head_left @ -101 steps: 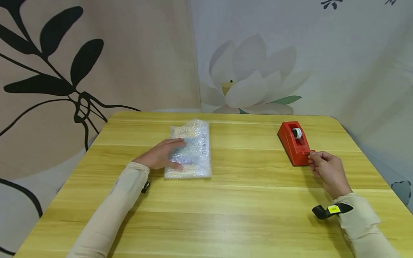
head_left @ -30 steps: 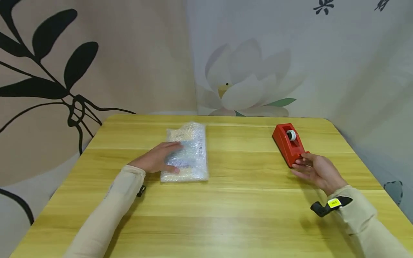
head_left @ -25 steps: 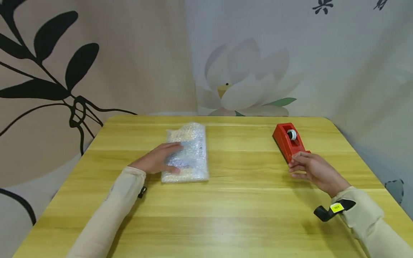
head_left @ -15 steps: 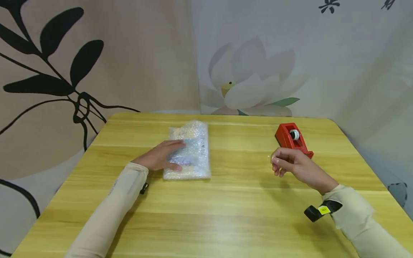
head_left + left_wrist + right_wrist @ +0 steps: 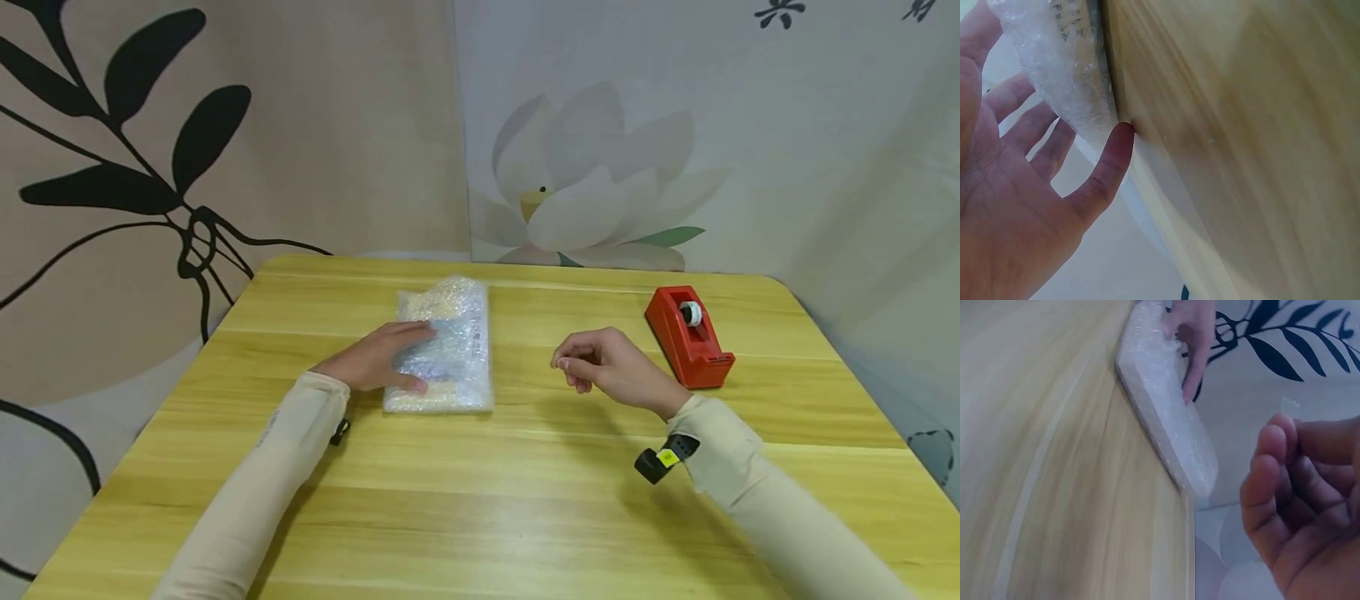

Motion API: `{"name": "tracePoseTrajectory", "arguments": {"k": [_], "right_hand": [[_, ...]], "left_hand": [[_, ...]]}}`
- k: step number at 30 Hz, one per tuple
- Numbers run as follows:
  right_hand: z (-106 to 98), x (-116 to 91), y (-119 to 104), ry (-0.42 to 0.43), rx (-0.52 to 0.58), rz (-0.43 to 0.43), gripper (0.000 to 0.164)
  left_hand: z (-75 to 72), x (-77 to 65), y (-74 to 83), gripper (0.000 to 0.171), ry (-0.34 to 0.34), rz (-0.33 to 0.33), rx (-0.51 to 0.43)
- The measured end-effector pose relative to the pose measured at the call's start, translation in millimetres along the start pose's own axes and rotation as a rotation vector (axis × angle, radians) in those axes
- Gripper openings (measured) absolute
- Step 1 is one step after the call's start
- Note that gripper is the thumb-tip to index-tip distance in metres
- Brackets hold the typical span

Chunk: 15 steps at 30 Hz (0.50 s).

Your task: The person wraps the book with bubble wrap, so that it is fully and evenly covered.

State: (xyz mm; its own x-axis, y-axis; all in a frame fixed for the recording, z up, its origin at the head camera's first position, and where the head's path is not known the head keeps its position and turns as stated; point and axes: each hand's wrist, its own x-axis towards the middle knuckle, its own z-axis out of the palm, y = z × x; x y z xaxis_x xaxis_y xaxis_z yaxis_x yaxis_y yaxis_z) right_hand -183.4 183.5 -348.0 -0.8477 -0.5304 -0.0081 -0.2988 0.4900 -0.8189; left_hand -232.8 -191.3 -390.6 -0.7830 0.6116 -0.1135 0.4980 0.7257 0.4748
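Observation:
A flat package in bubble wrap (image 5: 459,354) lies on the wooden table, left of the middle. My left hand (image 5: 381,357) rests on its left side with the fingers spread; the left wrist view shows one fingertip (image 5: 1124,132) down at the table beside the bubble wrap. Held above the table, right of the package and apart from it, my right hand (image 5: 613,367) has its fingers curled. Between thumb and forefinger it pinches a short piece of clear tape (image 5: 1289,404), seen in the right wrist view. Behind that hand stands a red tape dispenser (image 5: 686,346) with a white-cored roll.
The wooden table (image 5: 487,508) reaches back to a printed curtain (image 5: 360,125) with dark leaves and a pale flower. Its rounded back right corner lies beyond the tape dispenser. A small black camera (image 5: 663,458) sits on my right wrist.
My right hand has left the front of the tape dispenser with a piece of clear tape and moved left toward the package. My left hand stays on the package.

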Motion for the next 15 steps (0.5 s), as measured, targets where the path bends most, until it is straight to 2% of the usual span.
{"name": "tracePoseTrajectory", "arguments": {"k": [9, 15], "right_hand": [[33, 37, -8, -0.093, -0.084, -0.11, 0.016], [52, 54, -10, -0.125, -0.067, -0.143, 0.015]], "left_hand": [[1.5, 0.3, 0.0, 0.093, 0.0, -0.014, 0.002], [1.2, 3.0, -1.3, 0.094, 0.012, -0.006, 0.011]]}}
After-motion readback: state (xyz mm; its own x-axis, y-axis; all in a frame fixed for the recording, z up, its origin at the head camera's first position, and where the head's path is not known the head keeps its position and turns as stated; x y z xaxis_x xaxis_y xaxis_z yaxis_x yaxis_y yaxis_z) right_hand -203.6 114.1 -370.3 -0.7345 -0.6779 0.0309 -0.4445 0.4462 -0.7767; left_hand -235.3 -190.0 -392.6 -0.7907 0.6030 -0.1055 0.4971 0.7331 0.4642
